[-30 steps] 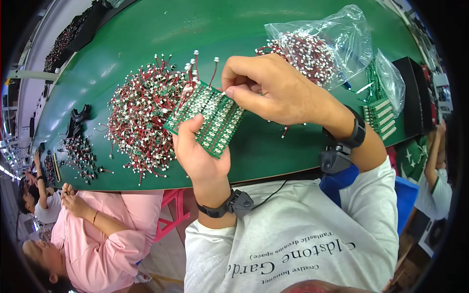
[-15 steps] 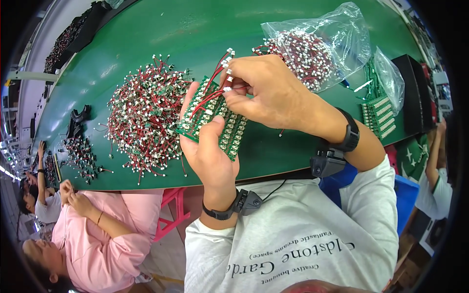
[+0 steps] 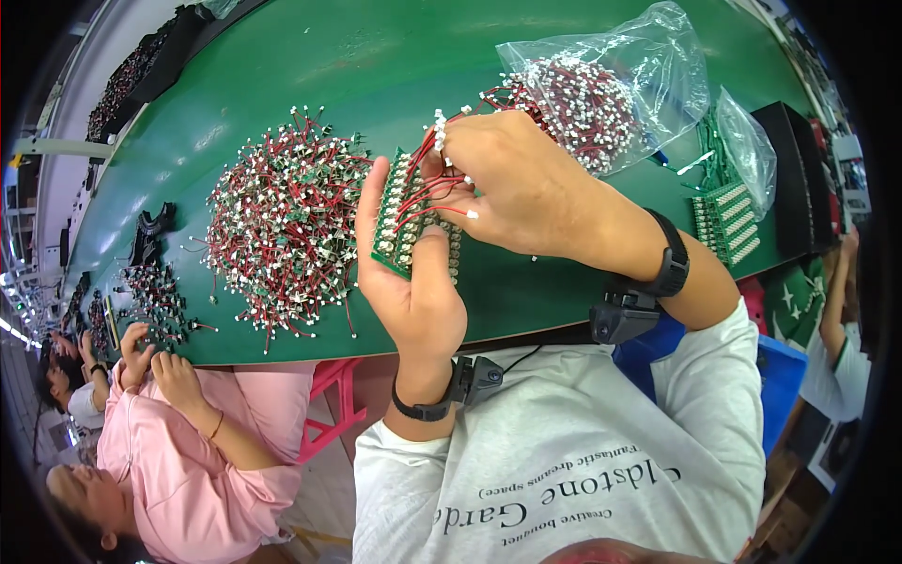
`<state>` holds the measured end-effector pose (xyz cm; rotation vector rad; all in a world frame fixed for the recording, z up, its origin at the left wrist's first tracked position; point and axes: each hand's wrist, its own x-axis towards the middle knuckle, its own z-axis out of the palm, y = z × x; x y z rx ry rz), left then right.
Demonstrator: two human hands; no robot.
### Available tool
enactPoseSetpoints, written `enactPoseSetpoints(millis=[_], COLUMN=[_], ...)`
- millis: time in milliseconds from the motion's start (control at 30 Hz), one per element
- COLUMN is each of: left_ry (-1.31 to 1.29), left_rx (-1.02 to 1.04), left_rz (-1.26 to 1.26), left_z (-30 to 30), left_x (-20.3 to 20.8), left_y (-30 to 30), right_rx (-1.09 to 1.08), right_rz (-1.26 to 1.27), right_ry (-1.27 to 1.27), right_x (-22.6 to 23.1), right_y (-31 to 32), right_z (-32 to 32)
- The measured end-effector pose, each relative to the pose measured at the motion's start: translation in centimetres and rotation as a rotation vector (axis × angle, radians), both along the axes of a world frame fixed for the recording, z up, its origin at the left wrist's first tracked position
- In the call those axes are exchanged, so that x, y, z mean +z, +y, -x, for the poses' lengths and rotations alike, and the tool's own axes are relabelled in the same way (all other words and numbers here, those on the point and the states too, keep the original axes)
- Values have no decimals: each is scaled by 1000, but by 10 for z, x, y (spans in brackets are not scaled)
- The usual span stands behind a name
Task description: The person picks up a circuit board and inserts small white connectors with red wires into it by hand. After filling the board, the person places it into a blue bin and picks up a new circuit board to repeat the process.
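My left hand (image 3: 413,296) is closed around a green circuit board panel (image 3: 393,230) lined with rows of small white connectors, its thumb on the front face. Above the panel, my right hand (image 3: 521,188) pinches several red wires (image 3: 440,188) with white plug ends. Some of these wires run down across the panel. The right fingertips are partly hidden behind the hand and wires, so I cannot tell whether a plug sits in a connector. To the left of the panel lies a big heap of small wired boards (image 3: 287,226) with red wires and white plugs.
A clear plastic bag (image 3: 658,56) partly covers a pile of red-and-white wire leads (image 3: 583,108) at the back right. Further right are another green panel (image 3: 725,226) and a black box (image 3: 785,179). At left, a co-worker in pink (image 3: 188,451) sits beside small dark parts (image 3: 155,296).
The panel has tilted more edge-on in my left hand. My right hand has shifted slightly, and the wires now fan out to the right across the panel. The co-worker's hands have moved apart.
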<state>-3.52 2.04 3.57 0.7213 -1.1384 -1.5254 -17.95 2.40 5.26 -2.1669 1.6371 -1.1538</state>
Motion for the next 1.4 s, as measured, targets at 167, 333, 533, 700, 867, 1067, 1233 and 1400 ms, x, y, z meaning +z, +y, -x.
enactPoseSetpoints(millis=[167,333,533,700,867,1067,1233,1400], left_ry=[-14,-32,35,62,106,113,146,177], left_rx=[-54,-57,167,260,208,214,208,183], left_rz=[24,-5,-86,-88,-131,-138,-163,-174], left_z=[-5,-6,-21,-35,-33,-34,-37,-28], left_x=[-7,-2,0,1,-5,-6,-8,-7], left_y=[-1,0,-20,-28,-26,-28,-30,-27], right_rx=[3,-13,-89,-231,-298,-131,-2,136], right_rz=[36,42,80,-43,-151,77,-18,79], right_ry=[11,53,6,208,256,243,-162,-232], right_x=[-7,-10,3,-39,-63,-65,-33,1], right_y=[-3,-3,-11,-23,-33,-38,-30,-11], right_z=[6,-1,18,25,17,22,18,0])
